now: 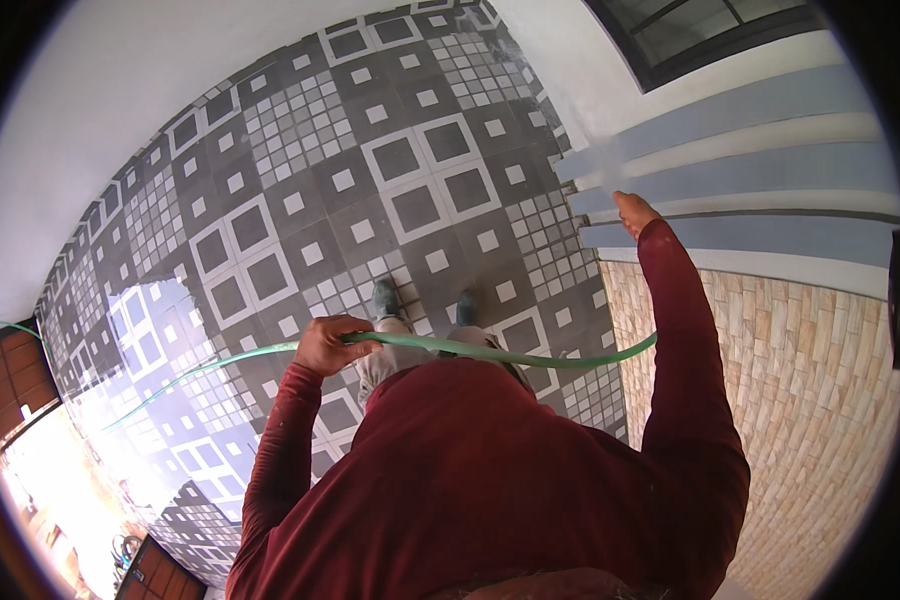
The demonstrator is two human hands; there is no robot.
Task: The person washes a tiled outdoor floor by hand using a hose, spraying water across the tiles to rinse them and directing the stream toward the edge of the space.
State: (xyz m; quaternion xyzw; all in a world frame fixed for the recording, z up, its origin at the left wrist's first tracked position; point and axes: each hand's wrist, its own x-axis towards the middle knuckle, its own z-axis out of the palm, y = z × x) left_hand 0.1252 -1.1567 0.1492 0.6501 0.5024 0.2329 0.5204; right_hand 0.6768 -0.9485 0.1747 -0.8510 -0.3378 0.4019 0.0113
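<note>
My left hand (328, 345) is closed around a thin green hose (490, 352) in front of my body. The hose runs left across the patterned floor and right behind my right arm. My right hand (634, 212) is raised toward the wall with grey and white stripes (770, 150), and a spray of water (600, 165) fans out just beyond it. The hand's fingers are closed; what they grip is hidden, apparently the hose end. Both sleeves are dark red. My shoes (385, 298) stand on the tiles below.
The floor (410, 170) is grey and white square-patterned tile, wet and shiny at the left (140, 400). A stone-clad wall base (800, 400) runs along the right. A dark window (710, 30) sits above. A wooden gate (10, 380) stands at the far left.
</note>
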